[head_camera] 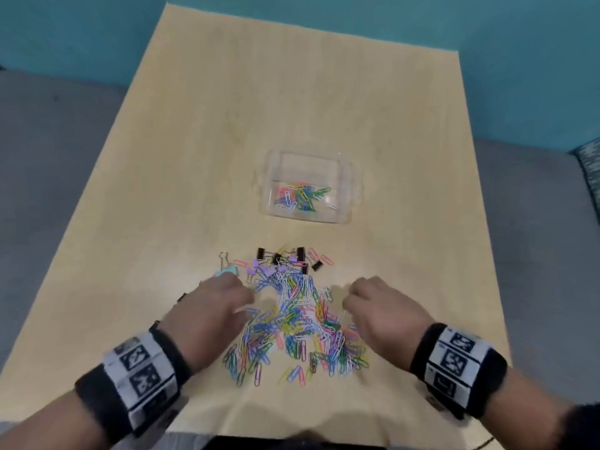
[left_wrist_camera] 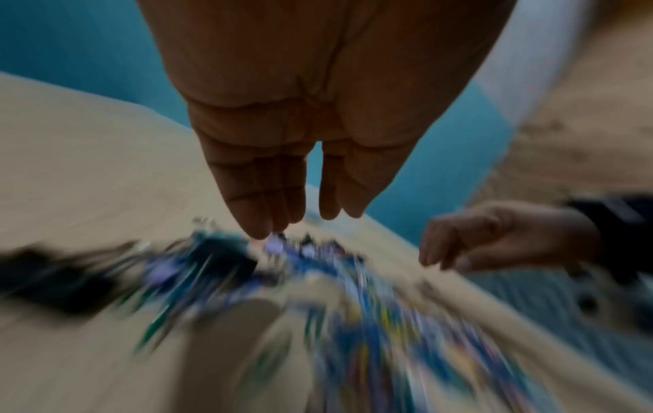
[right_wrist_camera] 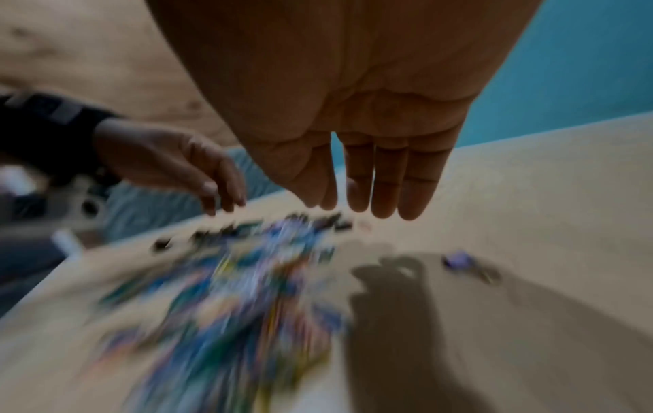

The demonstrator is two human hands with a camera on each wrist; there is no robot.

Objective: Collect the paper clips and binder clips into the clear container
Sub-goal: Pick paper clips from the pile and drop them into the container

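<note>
A pile of coloured paper clips lies on the wooden table near me. Black, purple and teal binder clips sit at the pile's far edge. Beyond them stands the clear container with several paper clips inside. My left hand hovers over the pile's left side and my right hand over its right side. Both wrist views are blurred; they show my left hand and right hand with straight fingers, holding nothing, above the clips.
The table's near edge is just below my wrists. Grey floor lies to the left and right, with a teal wall behind. A lone purple binder clip lies apart from the pile in the right wrist view.
</note>
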